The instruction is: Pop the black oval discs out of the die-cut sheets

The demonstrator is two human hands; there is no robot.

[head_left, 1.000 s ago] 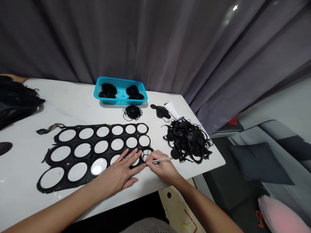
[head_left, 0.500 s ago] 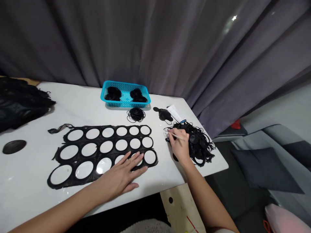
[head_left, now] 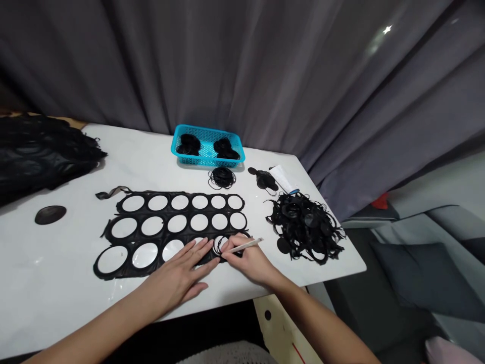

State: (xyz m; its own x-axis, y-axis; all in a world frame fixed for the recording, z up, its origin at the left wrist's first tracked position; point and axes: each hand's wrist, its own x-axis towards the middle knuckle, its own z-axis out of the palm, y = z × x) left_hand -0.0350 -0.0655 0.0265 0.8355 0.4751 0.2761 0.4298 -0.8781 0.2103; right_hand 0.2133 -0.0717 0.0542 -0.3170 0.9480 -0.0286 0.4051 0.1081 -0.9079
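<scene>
A black rubber-like sheet [head_left: 159, 241] with rows of round cut-out holes lies flat on the white table. My left hand [head_left: 185, 268] rests on its lower row, palm down with fingers stretched out. Just right of those fingers, my right hand [head_left: 248, 259] pinches a slim pale stick-like tool [head_left: 248, 244], its upper end pointing up and right. The tool's lower end is hidden by my fingers, so its exact kind is unclear. Thin black strands [head_left: 217, 245] show inside the hole beside my right fingertips.
A blue basket [head_left: 206, 162] holds bundles of thin black rings; another bundle [head_left: 222, 177] lies in front. At right is a heap of black scraps [head_left: 308, 227], near small black discs [head_left: 265, 179] and white paper [head_left: 281, 178]. Black sheets [head_left: 45, 156] and a disc [head_left: 50, 215] lie left.
My right hand went from the corner hole to the scrap heap, then back left to the neighbouring hole. My left hand stays on the sheet, and the camera view has shifted left.
</scene>
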